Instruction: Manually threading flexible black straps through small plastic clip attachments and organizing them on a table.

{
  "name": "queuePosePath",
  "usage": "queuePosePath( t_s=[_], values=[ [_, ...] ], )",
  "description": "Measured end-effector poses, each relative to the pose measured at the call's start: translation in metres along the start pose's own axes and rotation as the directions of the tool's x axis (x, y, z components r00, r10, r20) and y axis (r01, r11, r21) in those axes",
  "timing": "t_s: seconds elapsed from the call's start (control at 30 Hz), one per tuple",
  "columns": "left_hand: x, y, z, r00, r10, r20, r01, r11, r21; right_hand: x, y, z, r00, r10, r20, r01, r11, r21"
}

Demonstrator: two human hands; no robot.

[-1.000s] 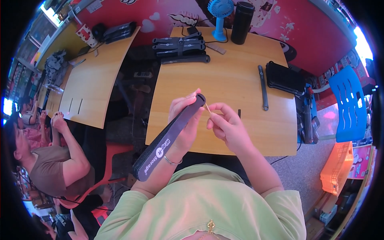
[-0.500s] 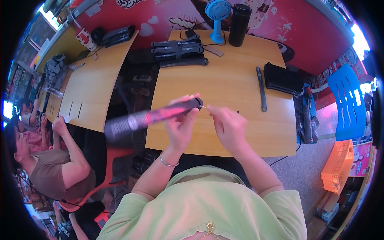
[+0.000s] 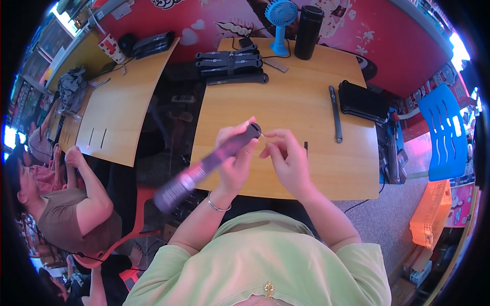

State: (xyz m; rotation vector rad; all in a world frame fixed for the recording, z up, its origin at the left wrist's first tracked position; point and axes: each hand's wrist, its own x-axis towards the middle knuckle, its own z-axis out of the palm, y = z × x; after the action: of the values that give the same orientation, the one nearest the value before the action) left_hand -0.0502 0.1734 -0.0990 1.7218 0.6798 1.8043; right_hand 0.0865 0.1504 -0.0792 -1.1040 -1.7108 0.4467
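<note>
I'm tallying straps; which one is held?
The blurred strap in the left hand; the stack and the lone strap at right lie on the table.

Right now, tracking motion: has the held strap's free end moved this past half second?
Yes: the strap's end swung down and right in view, judged against the table.

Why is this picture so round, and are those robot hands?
No robot here! A person is working with two bare hands. The camera, worn on that person's head, looks down, and its wide lens bends straight edges. The left hand holds a long dark strap, blurry toward its lower end. The right hand is by the upper end; whether it grips anything is hard to see. On the wooden table are a bundle of dark straps, a strap at the right, a black case, a blue fan and a tall black cylinder.
</note>
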Motion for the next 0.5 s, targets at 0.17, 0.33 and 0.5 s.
queuePosePath(
  t_s=[0.17,0.33,0.5],
  values=[
    [0.002,0.001,-0.001,0.987,-0.155,-0.030,0.147,0.970,-0.195,0.005,-0.015,-0.006,0.710,0.557,0.431,-0.652,0.291,0.700],
    [0.002,0.002,-0.003,0.939,-0.343,-0.016,0.321,0.892,-0.318,0.001,-0.002,0.003,0.998,0.028,-0.049,-0.029,0.999,-0.025],
    [0.005,0.003,-0.006,0.949,-0.316,-0.009,0.294,0.892,-0.343,0.007,-0.008,-0.005,0.732,0.462,0.501,-0.648,0.248,0.720]
  ],
)
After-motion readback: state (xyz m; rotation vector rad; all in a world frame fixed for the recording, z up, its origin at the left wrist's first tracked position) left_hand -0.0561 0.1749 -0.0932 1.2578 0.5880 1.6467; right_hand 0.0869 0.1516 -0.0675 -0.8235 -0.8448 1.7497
